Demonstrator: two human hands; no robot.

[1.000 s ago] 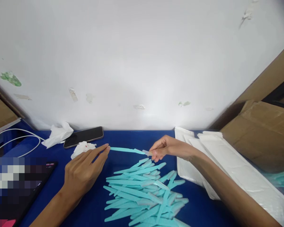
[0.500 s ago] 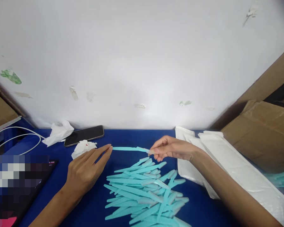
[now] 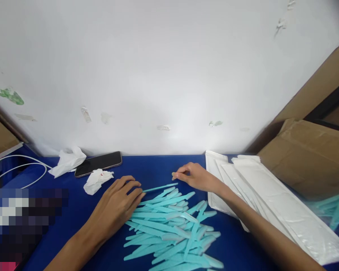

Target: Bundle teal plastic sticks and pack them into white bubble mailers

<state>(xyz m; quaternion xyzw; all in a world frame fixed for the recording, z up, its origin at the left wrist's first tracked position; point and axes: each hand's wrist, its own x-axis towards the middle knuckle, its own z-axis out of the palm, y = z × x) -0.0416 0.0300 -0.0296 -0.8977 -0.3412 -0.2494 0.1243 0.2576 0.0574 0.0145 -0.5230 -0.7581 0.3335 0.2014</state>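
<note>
My left hand pinches the handle end of a thin turquoise eyebrow razor, seen nearly edge-on, its other end pointing right. A pile of similar turquoise eyebrow razors lies on the blue table just below and right of this hand, most with pale blade ends to the right. Above the pile's upper right, my right hand is closed, thumb against fingertips. A small pale bit shows at those fingertips, too small to name. The right fingertips are apart from the held razor.
White padded mailers lie at right, beside a cardboard box. More turquoise pieces show at the far right edge. At left are a phone, crumpled tissues, a white cable and a blurred-out screen. A white wall stands behind.
My right hand has come away from the razor's blade end. My left hand has moved down and right with the razor, which is now turned edge-on and lower, near the pile.
</note>
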